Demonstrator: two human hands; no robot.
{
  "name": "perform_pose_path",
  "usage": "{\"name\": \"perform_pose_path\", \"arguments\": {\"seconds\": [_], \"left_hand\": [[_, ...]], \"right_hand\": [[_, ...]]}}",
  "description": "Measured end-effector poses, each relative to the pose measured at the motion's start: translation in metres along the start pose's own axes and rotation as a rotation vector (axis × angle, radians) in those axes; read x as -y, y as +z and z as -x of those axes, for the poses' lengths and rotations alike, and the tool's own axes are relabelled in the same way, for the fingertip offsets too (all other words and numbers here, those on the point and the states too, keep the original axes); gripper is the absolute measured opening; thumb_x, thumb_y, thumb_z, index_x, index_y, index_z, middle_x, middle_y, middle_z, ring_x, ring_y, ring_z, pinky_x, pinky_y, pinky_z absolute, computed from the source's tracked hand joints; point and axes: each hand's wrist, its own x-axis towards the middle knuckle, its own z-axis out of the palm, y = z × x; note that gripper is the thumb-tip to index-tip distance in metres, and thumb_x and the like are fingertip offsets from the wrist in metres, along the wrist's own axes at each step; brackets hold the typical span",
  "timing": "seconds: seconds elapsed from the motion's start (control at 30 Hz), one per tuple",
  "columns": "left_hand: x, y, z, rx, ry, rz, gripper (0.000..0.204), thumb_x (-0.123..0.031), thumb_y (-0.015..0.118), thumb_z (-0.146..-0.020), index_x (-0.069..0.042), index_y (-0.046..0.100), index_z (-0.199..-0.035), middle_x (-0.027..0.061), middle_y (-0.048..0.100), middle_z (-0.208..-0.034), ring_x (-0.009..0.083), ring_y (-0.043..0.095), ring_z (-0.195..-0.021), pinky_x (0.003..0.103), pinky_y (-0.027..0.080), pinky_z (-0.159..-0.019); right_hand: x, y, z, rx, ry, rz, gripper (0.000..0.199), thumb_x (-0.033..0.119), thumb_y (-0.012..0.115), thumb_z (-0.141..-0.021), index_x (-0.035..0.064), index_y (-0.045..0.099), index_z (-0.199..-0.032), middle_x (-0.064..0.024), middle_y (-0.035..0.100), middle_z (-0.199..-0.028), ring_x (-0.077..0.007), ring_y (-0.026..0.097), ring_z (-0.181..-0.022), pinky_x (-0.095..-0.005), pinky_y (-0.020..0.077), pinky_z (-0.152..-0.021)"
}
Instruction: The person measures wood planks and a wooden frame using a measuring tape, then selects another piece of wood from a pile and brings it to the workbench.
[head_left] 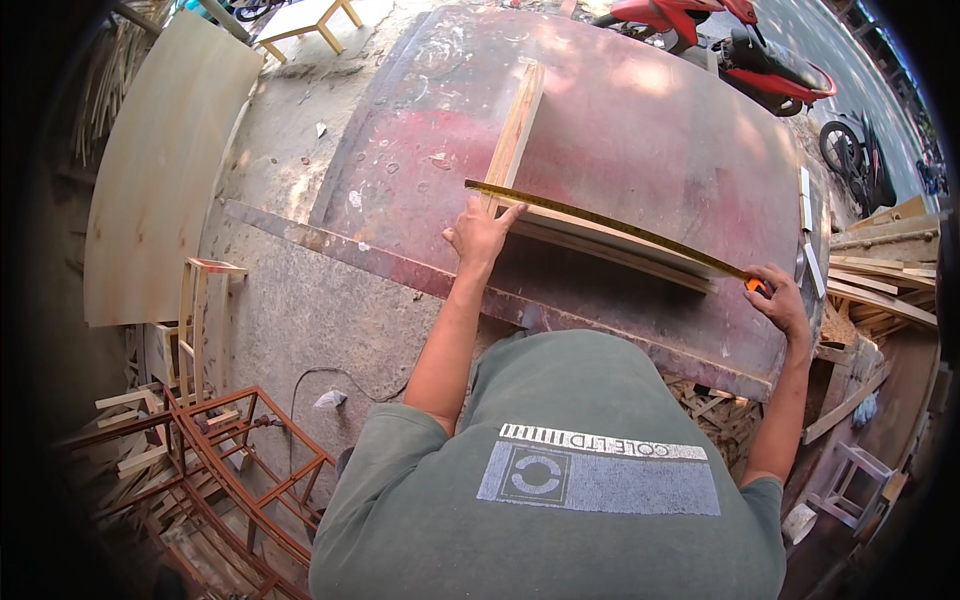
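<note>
1. The left hand (480, 233) presses the yellow tape measure (610, 226) flat onto the wooden board (600, 240); the right hand (780, 300) pinches the tape's orange case (757, 286)
2. Risk: the blade could slip or buckle if the left fingers ease, likely spoiling the reading
3. The tape's long axis runs along the board on the red worktable (620, 120), upper left to lower right

Red motorbike (745, 45), plywood sheet (160, 170), rusty metal frame (245, 470), wooden stool (855, 480).
</note>
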Motion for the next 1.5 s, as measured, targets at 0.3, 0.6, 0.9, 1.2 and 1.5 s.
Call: {"name": "perform_pose_path", "arguments": {"seconds": [0.3,0.6,0.9,1.2,1.5], "left_hand": [[-0.007,-0.008,0.005,-0.019,-0.013,-0.009,0.103,-0.082,0.073,-0.073,0.000,0.048,-0.130,0.0237,0.076,-0.099,0.0429,0.072,-0.101,0.063,0.038,-0.100],[-0.011,-0.009,0.008,-0.046,0.095,-0.060,0.101,-0.081,0.067,-0.079,-0.017,0.046,-0.154,0.0221,0.077,-0.107,0.0434,0.072,-0.107,0.066,0.038,-0.099],[-0.010,-0.005,0.006,-0.017,0.089,-0.067,0.097,-0.081,0.068,-0.078,-0.018,0.051,-0.149,0.0199,0.076,-0.114,0.0429,0.070,-0.112,0.063,0.039,-0.104],[-0.010,-0.007,0.005,-0.017,0.101,-0.064,0.098,-0.081,0.068,-0.078,-0.017,0.052,-0.149,0.0188,0.076,-0.116,0.0419,0.070,-0.113,0.065,0.038,-0.105],[-0.008,-0.004,0.004,-0.026,0.092,-0.082,0.100,-0.084,0.067,-0.077,-0.016,0.052,-0.149,0.0189,0.076,-0.115,0.0422,0.070,-0.113,0.065,0.038,-0.105]], "right_hand": [[-0.026,-0.004,-0.001,-0.050,0.058,0.141,0.039,0.020,0.076,-0.078,0.0080,0.073,-0.115,-0.0120,0.062,-0.094,-0.0326,0.064,-0.091,-0.0413,0.0509,-0.083],[-0.065,0.016,-0.012,-0.095,0.052,0.233,0.038,0.018,0.075,-0.081,0.0118,0.074,-0.119,-0.0126,0.061,-0.098,-0.0328,0.061,-0.102,-0.0412,0.0498,-0.093],[-0.076,0.041,-0.006,-0.080,0.142,0.178,0.042,0.018,0.074,-0.080,0.0188,0.075,-0.122,-0.0104,0.062,-0.103,-0.0309,0.061,-0.105,-0.0423,0.0503,-0.097],[-0.086,0.049,-0.008,-0.143,0.092,0.223,0.040,0.020,0.073,-0.082,0.0236,0.075,-0.122,-0.0080,0.062,-0.101,-0.0290,0.061,-0.104,-0.0443,0.0507,-0.095],[-0.084,0.049,-0.008,-0.153,0.101,0.260,0.040,0.021,0.073,-0.082,0.0254,0.075,-0.121,-0.0066,0.062,-0.102,-0.0277,0.062,-0.105,-0.0437,0.0518,-0.096]]}}
